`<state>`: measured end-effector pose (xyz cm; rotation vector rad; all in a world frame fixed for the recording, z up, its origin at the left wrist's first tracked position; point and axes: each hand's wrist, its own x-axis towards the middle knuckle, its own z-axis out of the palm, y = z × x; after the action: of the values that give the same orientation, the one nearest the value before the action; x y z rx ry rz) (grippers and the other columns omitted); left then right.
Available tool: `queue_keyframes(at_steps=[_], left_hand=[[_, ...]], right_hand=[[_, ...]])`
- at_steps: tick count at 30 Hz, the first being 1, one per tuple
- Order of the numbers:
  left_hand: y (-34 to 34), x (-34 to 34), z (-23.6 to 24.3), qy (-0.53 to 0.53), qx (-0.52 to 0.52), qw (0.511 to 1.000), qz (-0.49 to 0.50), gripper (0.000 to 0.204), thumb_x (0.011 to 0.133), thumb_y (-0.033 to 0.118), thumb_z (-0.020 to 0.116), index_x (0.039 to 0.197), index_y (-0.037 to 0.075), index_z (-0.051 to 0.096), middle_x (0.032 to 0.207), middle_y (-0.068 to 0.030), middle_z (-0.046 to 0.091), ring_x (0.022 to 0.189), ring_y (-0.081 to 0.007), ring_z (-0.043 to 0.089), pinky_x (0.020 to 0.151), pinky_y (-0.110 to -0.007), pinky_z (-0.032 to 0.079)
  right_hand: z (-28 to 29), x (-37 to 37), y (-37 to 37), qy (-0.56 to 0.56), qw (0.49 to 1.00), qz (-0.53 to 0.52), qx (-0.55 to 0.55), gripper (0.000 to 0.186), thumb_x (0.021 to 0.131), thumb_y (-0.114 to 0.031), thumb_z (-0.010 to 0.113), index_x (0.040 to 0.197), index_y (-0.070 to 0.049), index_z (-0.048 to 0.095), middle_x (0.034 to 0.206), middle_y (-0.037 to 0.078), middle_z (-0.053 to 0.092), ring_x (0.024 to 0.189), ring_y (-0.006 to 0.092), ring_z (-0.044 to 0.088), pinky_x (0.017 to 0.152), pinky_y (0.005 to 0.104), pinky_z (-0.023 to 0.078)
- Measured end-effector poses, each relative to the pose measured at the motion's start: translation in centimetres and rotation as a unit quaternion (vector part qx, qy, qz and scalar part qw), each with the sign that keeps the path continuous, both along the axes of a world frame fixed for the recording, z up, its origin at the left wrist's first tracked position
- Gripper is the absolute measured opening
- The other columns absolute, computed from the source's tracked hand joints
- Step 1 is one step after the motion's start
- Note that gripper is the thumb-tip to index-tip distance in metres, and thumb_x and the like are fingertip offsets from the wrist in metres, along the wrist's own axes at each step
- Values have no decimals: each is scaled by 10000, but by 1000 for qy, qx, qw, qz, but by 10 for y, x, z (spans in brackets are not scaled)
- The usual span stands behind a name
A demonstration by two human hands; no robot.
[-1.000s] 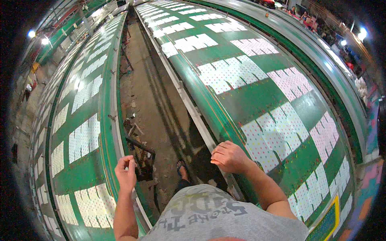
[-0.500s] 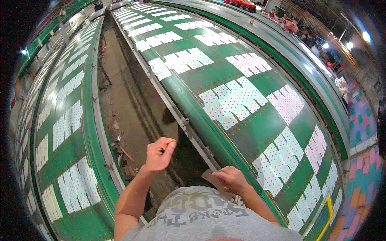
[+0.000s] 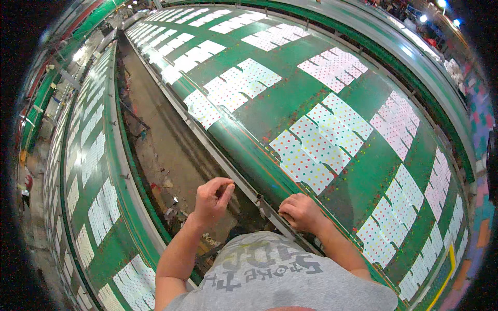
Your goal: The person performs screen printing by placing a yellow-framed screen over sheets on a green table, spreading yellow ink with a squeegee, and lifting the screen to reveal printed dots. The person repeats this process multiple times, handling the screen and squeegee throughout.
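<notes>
My left hand (image 3: 212,199) is raised over the gap between two long green tables, thumb pressed to curled fingers. Anything inside that pinch is too small or hidden to tell. My right hand (image 3: 302,211) is also closed, at the near edge of the right-hand table (image 3: 244,171), over its metal rail (image 3: 228,168). Whether it grips something there is hidden. Closest to it lies a white cut piece with coloured dots (image 3: 311,155), flat on the green surface, its edges notched. Another dotted piece (image 3: 391,215) lies to the right of my right hand.
More notched pieces (image 3: 244,83) run in rows down the table, some with pinkish dots (image 3: 395,124). A second green table (image 3: 127,228) with similar pieces stands left, across a narrow aisle (image 3: 166,140) with scraps on its floor. A yellow-edged frame (image 3: 446,274) sits at lower right.
My view has shifted along the right-hand table. My right hand has moved forward to the table edge, away from my shirt. The left hand stays raised and pinched.
</notes>
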<state>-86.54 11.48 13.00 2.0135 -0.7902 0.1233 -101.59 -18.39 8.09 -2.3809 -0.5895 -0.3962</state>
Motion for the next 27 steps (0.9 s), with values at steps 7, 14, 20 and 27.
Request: queue_keyframes(at_steps=[7,14,20,27], left_hand=[[-42,86,-47,57,43,991,-111,217,988,112,806,1188,52,748,939,-104,735,742,-210,723,665,-344,577],[-97,204,-84,-90,103,976,-170,561,947,217,825,1436,48,608,1389,-191,670,1368,-421,591,1178,-550,444],[-148,283,-107,-172,128,957,-195,760,979,330,791,1607,38,479,1667,-204,486,1606,-461,350,1320,-569,293],[-215,324,-139,-210,130,938,-243,781,980,378,781,1613,30,481,1705,-199,444,1636,-450,309,1334,-603,247]], right_hand=[[-5,33,-20,47,995,-91,-13,230,893,-270,856,897,-116,685,908,73,725,889,325,707,798,454,568],[-15,29,15,306,902,-298,-64,348,929,-437,822,964,-97,750,941,128,770,879,380,764,765,532,611],[-34,31,53,434,775,-459,-6,375,898,-467,842,860,-97,792,860,161,788,851,405,770,758,544,600],[-43,14,73,449,709,-543,-5,279,873,-388,823,972,-127,826,963,189,801,947,406,776,840,551,615]])
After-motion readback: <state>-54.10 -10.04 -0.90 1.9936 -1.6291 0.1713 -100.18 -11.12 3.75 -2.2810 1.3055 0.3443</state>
